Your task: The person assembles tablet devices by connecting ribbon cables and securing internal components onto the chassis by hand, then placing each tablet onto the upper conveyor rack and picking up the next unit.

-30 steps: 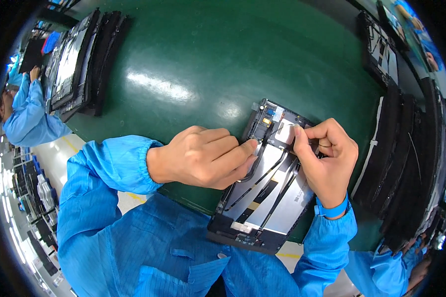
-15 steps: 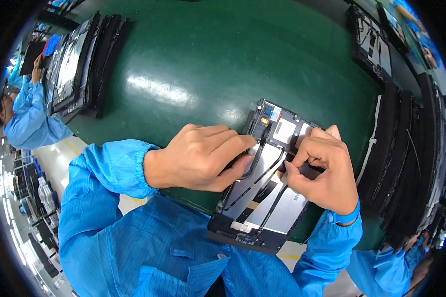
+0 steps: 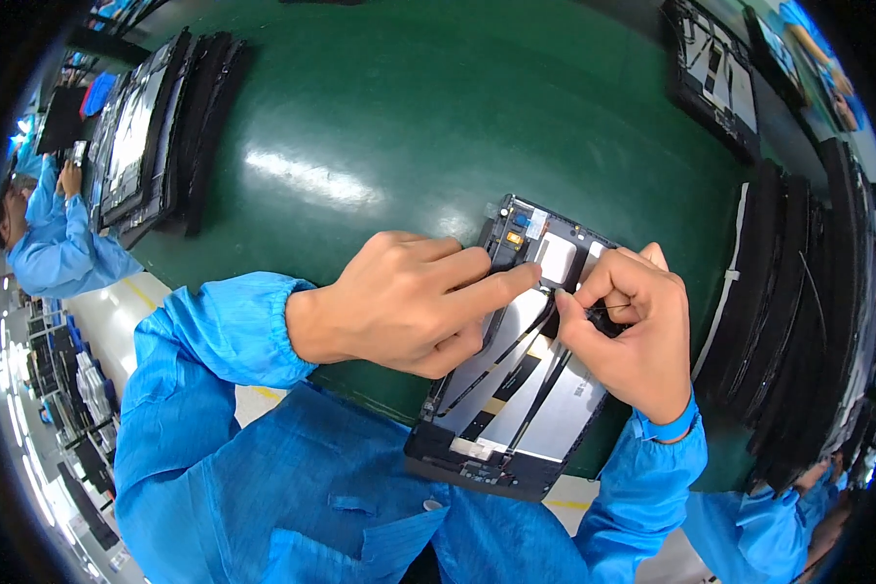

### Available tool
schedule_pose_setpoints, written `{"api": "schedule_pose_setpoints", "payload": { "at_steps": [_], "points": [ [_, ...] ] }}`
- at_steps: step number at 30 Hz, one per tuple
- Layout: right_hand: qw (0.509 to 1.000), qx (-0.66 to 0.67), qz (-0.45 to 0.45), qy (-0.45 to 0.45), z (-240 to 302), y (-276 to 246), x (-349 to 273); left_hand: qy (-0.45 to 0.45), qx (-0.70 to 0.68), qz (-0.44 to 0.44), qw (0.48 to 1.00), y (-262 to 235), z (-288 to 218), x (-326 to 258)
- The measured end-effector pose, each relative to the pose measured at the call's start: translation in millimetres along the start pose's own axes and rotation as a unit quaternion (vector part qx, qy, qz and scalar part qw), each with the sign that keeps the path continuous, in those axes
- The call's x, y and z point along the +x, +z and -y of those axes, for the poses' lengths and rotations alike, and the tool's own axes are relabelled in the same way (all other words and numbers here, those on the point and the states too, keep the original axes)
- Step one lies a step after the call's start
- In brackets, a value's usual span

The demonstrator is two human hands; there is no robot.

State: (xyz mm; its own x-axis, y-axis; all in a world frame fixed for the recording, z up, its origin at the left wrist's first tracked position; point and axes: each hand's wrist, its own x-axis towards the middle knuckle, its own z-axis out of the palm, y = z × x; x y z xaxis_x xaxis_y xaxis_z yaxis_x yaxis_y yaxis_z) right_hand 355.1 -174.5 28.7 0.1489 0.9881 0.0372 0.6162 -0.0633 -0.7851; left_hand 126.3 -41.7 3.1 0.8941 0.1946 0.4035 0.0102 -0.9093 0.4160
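Observation:
An opened tablet point(image 3: 574, 414), its silver inner plate crossed by dark flat cables, lies tilted at the table's near edge. My left hand point(image 3: 409, 302) reaches over its left side. The index finger is stretched out and touches the tablet's inside near a white rectangular part point(image 3: 557, 259); the other fingers are loosely bent. At the tablet's right side my right hand point(image 3: 633, 336) is closed in a pinch, thumb against index finger, on a thin dark cable. A fine strand shows between its fingers; the cable's end is hidden.
Stacked dark tablet panels point(image 3: 151, 136) stand at the left of the green table point(image 3: 438, 107). On the right are another opened tablet point(image 3: 715, 73) and a long row of dark panels point(image 3: 774, 311). Co-workers in blue sleeves point(image 3: 68, 248) sit at left and lower right.
My left index finger has stretched out rightward across the tablet, close to my right fingertips. My right hand has shifted slightly left. The tablet stays nearly in place.

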Motion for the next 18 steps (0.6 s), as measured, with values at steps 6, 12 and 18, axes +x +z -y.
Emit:
{"api": "schedule_pose_setpoints", "payload": {
  "at_steps": [6, 12, 18],
  "points": [
    [1.000, 0.004, -0.003, -0.005, -1.8, -0.5, -0.5, -0.012, -0.027, -0.028, 0.999, 6.7, -2.7, 0.1],
    [1.000, -0.010, 0.010, -0.016, -2.2, -3.7, -1.7, -0.002, -0.046, -0.033, 0.998, 10.0, 1.5, -4.8],
    [0.999, -0.006, 0.031, -0.037, -4.8, -6.6, -2.8, 0.053, -0.064, -0.033, 0.996, 5.7, 7.3, -11.4]
  ]
}}
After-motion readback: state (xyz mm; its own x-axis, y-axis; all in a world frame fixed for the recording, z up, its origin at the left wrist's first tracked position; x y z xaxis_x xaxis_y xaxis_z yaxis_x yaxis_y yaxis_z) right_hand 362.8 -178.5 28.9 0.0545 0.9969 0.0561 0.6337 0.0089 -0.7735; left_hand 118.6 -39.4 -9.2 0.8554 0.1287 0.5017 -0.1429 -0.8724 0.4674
